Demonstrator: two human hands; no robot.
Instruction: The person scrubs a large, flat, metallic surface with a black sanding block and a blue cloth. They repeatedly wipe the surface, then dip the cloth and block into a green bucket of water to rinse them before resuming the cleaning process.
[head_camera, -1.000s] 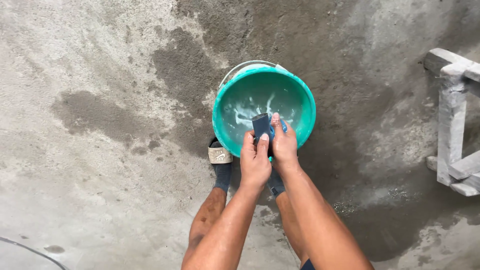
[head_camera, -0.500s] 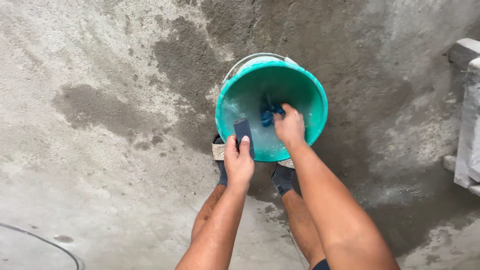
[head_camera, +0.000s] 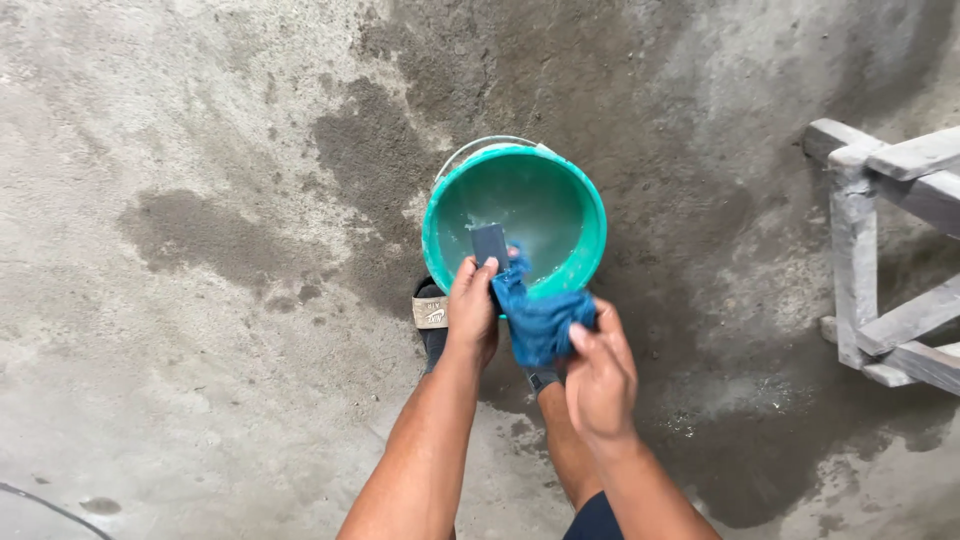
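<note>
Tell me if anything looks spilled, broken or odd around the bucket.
Dark wet patches spread over the concrete floor around the teal bucket, as if water splashed out. The bucket itself stands upright and looks intact. The left hand holds a flat dark scraper; the right hand grips a blue cloth.

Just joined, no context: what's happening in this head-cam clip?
A person stands on a damp, stained concrete floor over a round teal plastic bucket holding a little cloudy water. The left hand holds a small flat dark-grey rectangular blade over the bucket's near rim. The right hand grips a wet blue cloth that reaches up against the blade's lower end. Both sandalled feet are planted just behind the bucket. A grey wooden frame stands at the right edge.
</note>
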